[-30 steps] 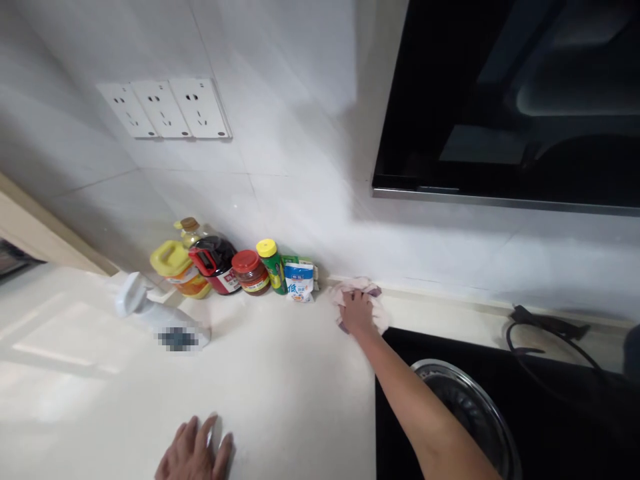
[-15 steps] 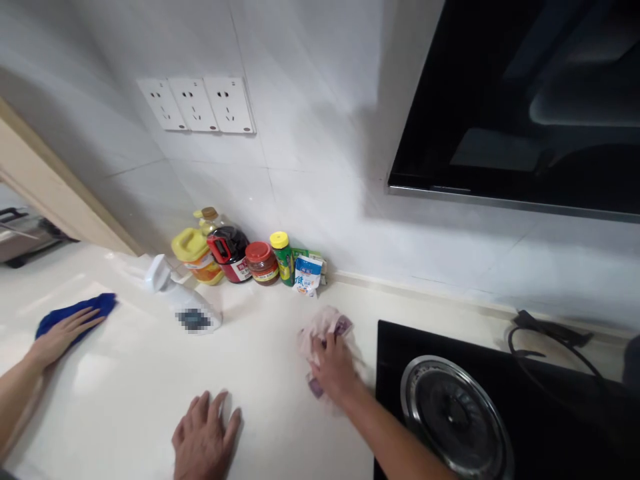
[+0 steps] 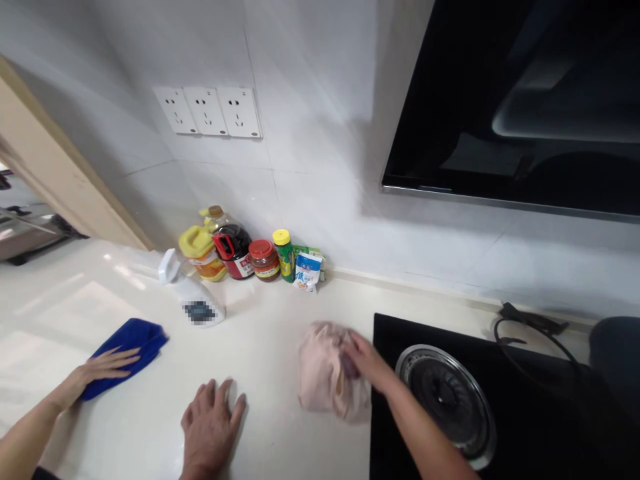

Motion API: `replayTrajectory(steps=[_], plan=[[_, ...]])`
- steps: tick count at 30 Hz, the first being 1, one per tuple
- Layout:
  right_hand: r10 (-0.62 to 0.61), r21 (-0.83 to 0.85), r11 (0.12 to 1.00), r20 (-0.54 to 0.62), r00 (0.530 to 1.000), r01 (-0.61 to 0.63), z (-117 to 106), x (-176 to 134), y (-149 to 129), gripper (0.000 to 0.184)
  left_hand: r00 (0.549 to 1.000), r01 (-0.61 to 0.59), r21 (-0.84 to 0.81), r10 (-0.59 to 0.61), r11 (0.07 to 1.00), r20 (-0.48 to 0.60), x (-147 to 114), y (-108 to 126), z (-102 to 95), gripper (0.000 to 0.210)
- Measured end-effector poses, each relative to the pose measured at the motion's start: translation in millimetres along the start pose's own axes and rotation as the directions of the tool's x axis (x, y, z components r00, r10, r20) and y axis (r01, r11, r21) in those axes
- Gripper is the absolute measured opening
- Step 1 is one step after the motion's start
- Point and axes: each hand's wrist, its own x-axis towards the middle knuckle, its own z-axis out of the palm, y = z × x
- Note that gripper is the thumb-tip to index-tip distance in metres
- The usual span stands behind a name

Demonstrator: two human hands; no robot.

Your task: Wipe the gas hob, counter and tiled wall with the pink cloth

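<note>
A crumpled pink cloth lies on the white countertop, just left of the black stove. Its upper right part is bunched under the curled fingers of my right hand, which grips it. Flat on the counter to the left rests my left hand, fingers spread, touching only the surface. Another person's hand presses a blue cloth on the counter at the far left.
A white spray bottle stands behind the blue cloth. Along the wall are a yellow-lidded jug, a dark sauce bottle, a red-lidded jar, a green shaker and a seasoning packet. A stove lies right, below a range hood.
My right hand has shifted right, and the pink cloth is more spread out. The other person's hand and blue cloth have slid right, toward me. My left hand stays flat on the counter.
</note>
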Motion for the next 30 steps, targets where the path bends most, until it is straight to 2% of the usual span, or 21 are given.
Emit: replayTrajectory(steps=[1,3,5,7,9,12,14,16,18,21,24,26,28,30], plan=[[0.019,-0.026,0.999,-0.042,0.999,-0.020,-20,13,3,0.056,1.000,-0.003,0.001,0.003,1.000,-0.006,0,0,0.6,0.061],[0.054,-0.207,0.973,-0.208,0.977,-0.098,-47,30,8,0.054,1.000,-0.009,0.002,0.009,1.000,-0.011,0,0,1.6,0.061],[0.026,-0.402,0.906,-0.262,0.965,-0.134,-54,38,12,0.054,1.000,-0.014,0.003,0.014,1.000,-0.014,-1,0,2.4,0.061],[-0.003,-0.552,0.830,-0.148,0.989,-0.080,-39,39,13,0.055,1.000,-0.012,0.006,0.012,1.000,-0.019,-1,0,2.9,0.061],[0.015,-0.644,0.765,-0.015,1.000,-0.021,-12,37,11,0.059,1.000,-0.010,0.008,0.010,1.000,-0.021,-2,-1,3.0,0.062],[0.027,-0.680,0.732,0.087,0.996,0.040,33,31,1,0.066,1.000,-0.006,0.007,0.006,1.000,-0.002,-1,-1,2.9,0.063],[-0.036,-0.668,0.732,0.163,0.986,0.137,54,25,-5,0.065,1.000,0.002,0.004,-0.002,1.000,0.013,-1,-2,2.9,0.063],[-0.111,-0.655,0.714,0.242,0.964,0.247,66,21,-8,0.056,1.000,0.013,0.000,-0.013,1.000,0.019,0,-2,3.0,0.064],[-0.186,-0.654,0.682,0.280,0.942,0.328,67,24,-7,0.043,1.000,0.015,-0.007,-0.015,1.000,0.011,0,-2,2.6,0.064],[-0.198,-0.693,0.657,0.222,0.955,0.297,47,50,0,0.034,1.000,0.010,-0.013,-0.010,1.000,0.010,0,-1,0.3,0.067],[-0.115,-0.744,0.657,0.066,0.991,0.126,4,83,11,0.035,0.999,0.021,-0.014,-0.021,1.000,0.028,0,0,-2.3,0.068],[-0.082,-0.757,0.653,-0.054,0.995,0.013,-29,95,20,0.039,0.999,0.022,-0.015,-0.022,1.000,0.033,0,0,-2.9,0.067],[-0.029,-0.745,0.653,-0.209,0.977,-0.140,-57,95,32,0.041,0.999,0.015,-0.016,-0.014,1.000,0.031,0,0,-2.5,0.067],[0.077,-0.695,0.646,-0.351,0.933,-0.315,-74,86,45,0.040,1.000,0.011,-0.015,-0.011,1.000,0.020,0,1,-1.7,0.068]])
